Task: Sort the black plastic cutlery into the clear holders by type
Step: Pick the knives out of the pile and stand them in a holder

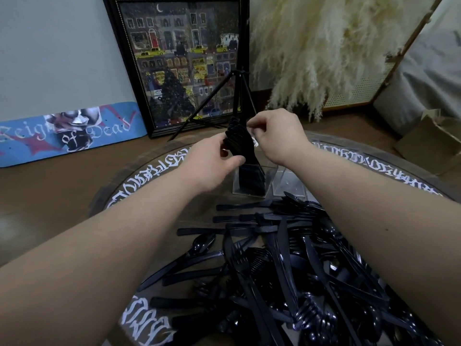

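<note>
A stack of black plastic spoons (238, 143) stands upright in a clear square holder (268, 181) at the far middle of the round table. My left hand (212, 163) grips the stack from the left side. My right hand (277, 136) is at the top right of the stack with fingers curled; whether they pinch it I cannot tell. A second clear holder (290, 184) stands just right of the first, with nothing seen in it. A big pile of black forks, knives and spoons (287, 265) covers the near part of the table.
The round table (149, 186) has white lettering around its rim. Behind it stand a black tripod (224, 96), a framed picture (179, 61), a blue skateboard deck (67, 133) and pampas grass (311, 53). A cardboard box (431, 141) sits at the right.
</note>
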`<state>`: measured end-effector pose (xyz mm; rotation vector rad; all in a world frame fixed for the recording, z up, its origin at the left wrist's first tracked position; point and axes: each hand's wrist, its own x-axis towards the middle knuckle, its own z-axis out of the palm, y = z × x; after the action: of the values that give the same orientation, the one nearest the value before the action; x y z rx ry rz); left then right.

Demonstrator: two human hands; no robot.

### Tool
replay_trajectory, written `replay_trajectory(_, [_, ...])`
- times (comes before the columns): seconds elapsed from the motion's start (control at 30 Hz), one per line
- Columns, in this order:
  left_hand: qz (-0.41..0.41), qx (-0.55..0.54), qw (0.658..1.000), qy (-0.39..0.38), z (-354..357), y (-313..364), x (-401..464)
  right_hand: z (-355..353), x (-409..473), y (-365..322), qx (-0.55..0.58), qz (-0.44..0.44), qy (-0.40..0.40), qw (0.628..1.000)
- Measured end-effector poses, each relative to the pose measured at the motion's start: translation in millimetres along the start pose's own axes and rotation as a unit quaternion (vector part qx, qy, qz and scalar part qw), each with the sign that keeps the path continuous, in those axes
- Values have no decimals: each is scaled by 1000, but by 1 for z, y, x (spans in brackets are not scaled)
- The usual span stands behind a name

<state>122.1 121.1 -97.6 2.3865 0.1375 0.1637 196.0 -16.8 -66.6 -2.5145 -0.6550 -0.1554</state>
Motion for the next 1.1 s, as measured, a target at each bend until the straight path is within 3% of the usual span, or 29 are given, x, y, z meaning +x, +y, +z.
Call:
replay_trajectory(0.23, [-39,-19,999,-2,1,5,-40,-30,-54,7,54,20,57,997])
replay_trajectory(0.4, [-45,-11,999,5,9,18,-83,-45,-120,16,71,43,37,996])
replay_trajectory(0.6, [-12,0,999,-46,37,45,-136,-51,-196,39,41,114,-30,992])
replay_trajectory(0.73, [2,91,994,-67,59,54,-156,-46,-228,54,-21,157,-83,984])
replay_trajectory(0.9, [-42,191,979,-55,80,49,-170,-27,-251,65,-66,176,-108,976])
replay_trajectory(1.1, [-74,240,968,-20,101,54,-158,-22,-232,60,-119,140,-66,981])
